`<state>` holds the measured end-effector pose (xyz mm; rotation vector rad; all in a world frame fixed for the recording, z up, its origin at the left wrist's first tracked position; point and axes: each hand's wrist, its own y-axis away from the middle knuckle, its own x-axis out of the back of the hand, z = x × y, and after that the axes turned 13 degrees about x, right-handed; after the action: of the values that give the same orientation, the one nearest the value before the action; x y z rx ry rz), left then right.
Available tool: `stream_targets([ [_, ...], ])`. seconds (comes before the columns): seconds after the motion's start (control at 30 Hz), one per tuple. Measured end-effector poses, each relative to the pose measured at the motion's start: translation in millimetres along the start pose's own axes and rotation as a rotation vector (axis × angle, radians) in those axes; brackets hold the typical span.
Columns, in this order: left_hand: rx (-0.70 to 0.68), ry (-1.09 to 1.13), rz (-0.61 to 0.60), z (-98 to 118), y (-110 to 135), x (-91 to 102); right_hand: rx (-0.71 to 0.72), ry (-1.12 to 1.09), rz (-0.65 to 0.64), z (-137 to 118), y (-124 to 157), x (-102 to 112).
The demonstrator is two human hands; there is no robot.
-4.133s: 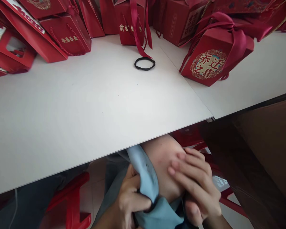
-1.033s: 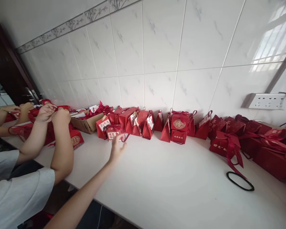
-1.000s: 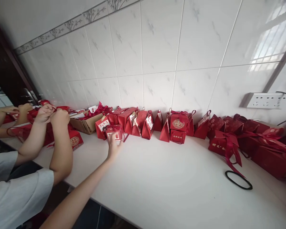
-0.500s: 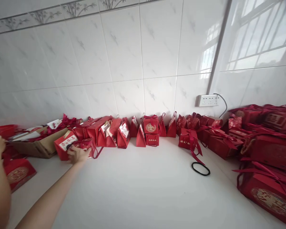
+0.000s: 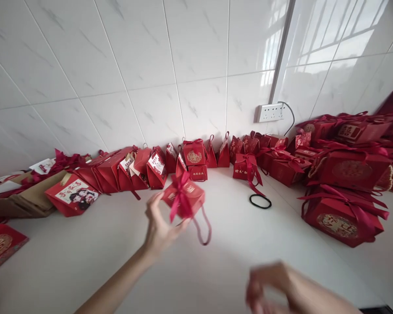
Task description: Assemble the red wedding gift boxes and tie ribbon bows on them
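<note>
My left hand [image 5: 159,226] holds a small red gift box [image 5: 184,198] above the white table [image 5: 85,257], fingers closed on its lower left side. A red ribbon bow sits on the box and a cord loop hangs below it. My right hand [image 5: 268,285] rises at the bottom right, blurred by motion, below and to the right of the box and apart from it. Its fingers cannot be made out.
Several red gift boxes [image 5: 196,157] line the tiled wall, with bigger ribboned ones [image 5: 342,213] piled at the right. A black hair tie [image 5: 260,201] lies on the table. A cardboard box [image 5: 29,196] stands at the left. A wall socket [image 5: 270,112] is above.
My left hand has taken the small red box from the row at the left and lifted it toward the middle. My right hand has come into view. The view has swung right.
</note>
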<state>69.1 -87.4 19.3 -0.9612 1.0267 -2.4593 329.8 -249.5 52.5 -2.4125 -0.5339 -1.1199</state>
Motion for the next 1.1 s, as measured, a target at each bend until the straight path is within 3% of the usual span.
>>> stream_targets([
  [0.07, 0.079, 0.024, -0.06, 26.4, 12.0, -19.3, -0.018, -0.06, 0.134, 17.7, -31.8, 4.4],
  [0.13, 0.113, 0.097, -0.165, 42.0, 20.0, -31.4, -0.102, -0.231, 0.496, 37.6, -61.0, 6.1],
  [0.2, 0.16, 0.192, -0.228, 49.2, 21.3, -38.2, -0.174, -0.301, 0.718, 58.0, -83.8, 8.2],
  [0.3, 0.352, 0.336, -0.303, 52.3, 11.5, -49.6, -0.235, -0.328, 0.845, 85.8, -107.3, 13.2],
  [0.4, 0.593, 0.519, -0.405, 50.3, 2.3, -66.0, -0.267, -0.379, 0.844, 105.0, -120.6, 14.6],
  [0.5, 0.725, 0.648, -0.471, 42.6, 5.9, -76.1, -0.22, -0.486, 0.757, 111.6, -120.1, 7.8],
  [0.63, 0.704, 0.734, -0.534, 33.6, 15.3, -72.8, -0.124, -0.584, 0.549, 107.7, -104.4, -3.8],
  [0.8, 0.629, 0.69, -0.522, 31.9, 8.1, -65.6, -0.12, -0.569, 0.45, 111.1, -99.4, -5.0],
  [0.9, 0.599, 0.628, -0.498, 28.3, 2.2, -62.6, -0.088, -0.575, 0.494, 119.4, -101.9, -3.2],
  [1.0, 0.594, 0.582, -0.456, 25.8, -2.8, -56.5, -0.068, -0.498, 0.642, 122.1, -101.6, -0.5],
  [1.07, 0.599, 0.555, -0.527, 26.2, -6.9, -50.8, -0.088, -0.419, 0.693, 119.3, -100.4, 2.3],
  [1.1, 0.616, 0.549, -0.619, 27.0, -9.2, -47.8, -0.11, -0.389, 0.677, 117.0, -99.9, 3.8],
])
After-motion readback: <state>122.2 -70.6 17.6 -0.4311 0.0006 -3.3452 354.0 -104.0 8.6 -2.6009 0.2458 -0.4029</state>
